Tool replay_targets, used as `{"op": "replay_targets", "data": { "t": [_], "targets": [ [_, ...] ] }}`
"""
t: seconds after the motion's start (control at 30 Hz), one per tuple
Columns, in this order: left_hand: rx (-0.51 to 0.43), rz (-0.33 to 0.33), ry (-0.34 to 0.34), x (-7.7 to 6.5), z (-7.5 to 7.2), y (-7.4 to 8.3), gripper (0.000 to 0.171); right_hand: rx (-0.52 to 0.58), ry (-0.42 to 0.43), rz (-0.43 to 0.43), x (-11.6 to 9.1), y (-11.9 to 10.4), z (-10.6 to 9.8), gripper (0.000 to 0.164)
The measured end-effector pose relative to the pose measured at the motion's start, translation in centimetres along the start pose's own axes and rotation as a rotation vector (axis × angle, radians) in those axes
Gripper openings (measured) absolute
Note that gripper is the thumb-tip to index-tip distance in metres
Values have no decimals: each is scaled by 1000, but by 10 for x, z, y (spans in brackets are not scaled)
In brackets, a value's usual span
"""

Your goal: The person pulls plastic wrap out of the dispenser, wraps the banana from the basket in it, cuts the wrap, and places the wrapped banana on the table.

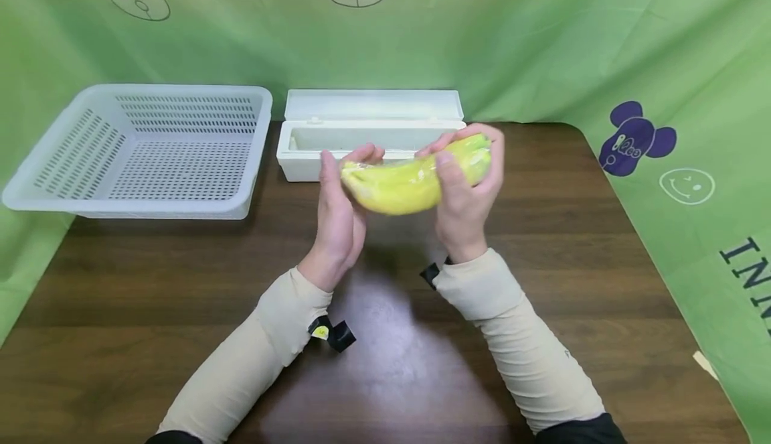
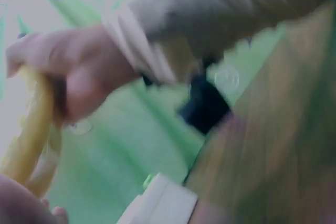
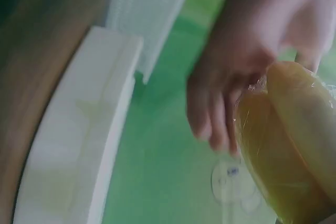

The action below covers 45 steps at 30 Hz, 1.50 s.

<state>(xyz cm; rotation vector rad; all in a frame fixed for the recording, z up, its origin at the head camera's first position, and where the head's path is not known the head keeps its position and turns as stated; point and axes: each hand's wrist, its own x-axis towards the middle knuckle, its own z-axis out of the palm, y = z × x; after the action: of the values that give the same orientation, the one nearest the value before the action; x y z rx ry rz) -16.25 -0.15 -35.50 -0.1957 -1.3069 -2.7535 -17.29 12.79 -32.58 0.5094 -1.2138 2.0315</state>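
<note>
A bunch of yellow bananas [image 1: 397,186] in clear plastic film is held above the table, in front of a long white box. My right hand [image 1: 470,189] grips its greenish right end, thumb on the near side. At the other end, my left hand [image 1: 343,209] is held with its thumb up and its fingers behind the tips. In the right wrist view, shiny film covers at least two bananas [image 3: 283,145], and the left hand [image 3: 257,51] has its fingers extended beside them. Motion blurs the left wrist view, where the right hand [image 2: 73,66] clasps the bananas [image 2: 31,124].
Behind the hands stands the long white box [image 1: 295,168], its lid [image 1: 373,104] raised. A white perforated plastic basket [image 1: 175,171] sits at the table's back left. Green printed cloth [image 1: 518,49] hangs behind and at the sides of the brown wooden table [image 1: 572,263].
</note>
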Motion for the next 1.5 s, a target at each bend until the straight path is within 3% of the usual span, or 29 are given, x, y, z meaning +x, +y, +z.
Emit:
{"op": "replay_targets", "data": {
  "t": [0.1, 0.27, 0.37, 0.47, 0.67, 0.73, 0.9, 1.0, 1.13, 1.27, 1.33, 1.5],
  "targets": [
    [92, -15, -130, 5, -4, 3, 59, 66, 74, 21, 12, -5, -12, 24],
    [151, -44, -265, 11, -10, 9, 46, 157, 161, 97, 23, -8, -26, 22],
    [185, -45, -253, 15, -13, 11, 40, 190, 124, 174, 22, -4, -31, 22],
    [223, -30, -176, 20, -16, 12, 35, 149, 26, 258, 21, 3, -36, 30],
    [251, 25, -78, 30, -28, 13, 31, -89, -193, 473, 27, 5, -55, 77],
    [269, 46, -61, 32, -32, 14, 31, -210, -254, 540, 34, 0, -64, 72],
    [422, 117, -59, 36, -37, 11, 31, -467, -361, 720, 54, -18, -87, 36],
    [528, 131, -98, 36, -38, 3, 31, -607, -462, 825, 62, -25, -97, 35],
    [668, 110, -139, 33, -38, -12, 32, -864, -634, 888, 67, -26, -108, 36],
    [853, 45, -121, 26, -34, -28, 38, -1025, -756, 930, 67, -17, -116, 33],
    [916, 10, -116, 23, -30, -35, 41, -1071, -794, 948, 66, -12, -119, 31],
    [938, -28, -168, 23, -20, -51, 47, -1135, -805, 992, 65, -2, -127, 33]
  ]
}}
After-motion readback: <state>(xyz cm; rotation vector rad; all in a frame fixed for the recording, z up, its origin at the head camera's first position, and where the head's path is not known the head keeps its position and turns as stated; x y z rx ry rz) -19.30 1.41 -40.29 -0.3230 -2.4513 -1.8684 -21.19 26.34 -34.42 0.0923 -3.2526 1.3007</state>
